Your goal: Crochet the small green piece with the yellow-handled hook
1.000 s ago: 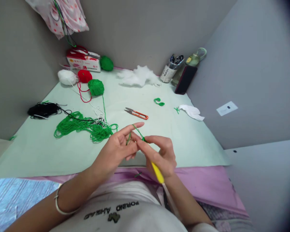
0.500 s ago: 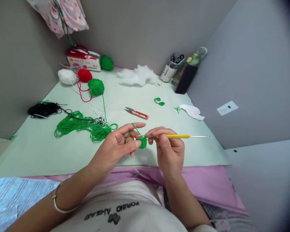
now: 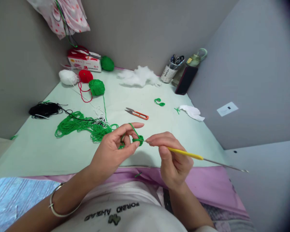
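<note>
My left hand [image 3: 119, 141] pinches a small green crochet piece [image 3: 140, 140] between thumb and fingers. Green yarn [image 3: 133, 128] runs from that piece over the raised index finger. In my right hand [image 3: 173, 158] is a crochet hook [image 3: 185, 152] with a yellow handle, held like a pen. Its left tip reaches the green piece; the other metal end points down to the right. Loose green yarn [image 3: 72, 124] lies in a tangle left of my left hand. Orange thread snips [image 3: 137, 113] rest on the table beyond my hands.
Balls of white [image 3: 69, 77], red [image 3: 85, 76] and green yarn [image 3: 96, 87] sit back left, near a tissue box [image 3: 85, 62]. Black yarn [image 3: 44, 110] lies at the left edge. White stuffing [image 3: 139, 76], a pen cup [image 3: 169, 72] and a phone [image 3: 186, 80] stand along the back.
My right hand has moved slightly right and down, and the hook now slants, its free end lower and farther right. The green crochet piece has turned and shifted a little left in my left hand.
</note>
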Demonstrator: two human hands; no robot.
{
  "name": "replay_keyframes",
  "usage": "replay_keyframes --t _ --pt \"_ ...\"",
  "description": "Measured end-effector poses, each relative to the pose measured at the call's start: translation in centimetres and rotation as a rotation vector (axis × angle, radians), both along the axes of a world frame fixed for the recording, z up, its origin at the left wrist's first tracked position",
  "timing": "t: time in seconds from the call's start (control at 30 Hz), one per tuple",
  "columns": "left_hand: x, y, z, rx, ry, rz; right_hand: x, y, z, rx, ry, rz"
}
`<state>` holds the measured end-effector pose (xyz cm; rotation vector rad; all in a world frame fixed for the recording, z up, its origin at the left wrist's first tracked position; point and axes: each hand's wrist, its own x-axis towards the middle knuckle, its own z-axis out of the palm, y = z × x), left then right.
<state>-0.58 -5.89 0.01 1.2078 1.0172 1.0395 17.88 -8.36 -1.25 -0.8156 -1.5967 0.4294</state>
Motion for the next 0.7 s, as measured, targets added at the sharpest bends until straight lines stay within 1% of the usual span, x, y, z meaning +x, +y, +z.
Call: replay_keyframes --t 0.2,0.33,0.47,0.57,0.63,0.7 --pt "0.0 0.0 0.3 0.03 0.033 0.019 0.1 0.0 0.0 0.0 -0.011 0.019" --pt "0.0 -0.1 0.5 0.044 0.06 0.017 0.1 0.0 0.0 0.013 -0.002 -0.015" --pt "0.1 -0.1 0.3 0.061 0.084 0.015 0.3 0.0 0.1 0.028 -0.064 0.007" --pt "0.3 -0.1 0.3 0.076 0.096 0.032 0.2 0.1 0.3 0.077 -0.158 0.014" --pt "0.5 -0.2 0.4 0.057 0.076 0.051 0.0 0.1 -0.1 0.132 -0.278 -0.043" --pt "0.6 -0.2 0.4 -0.004 0.01 0.06 -0.3 0.2 -0.8 0.223 -0.411 -0.155"
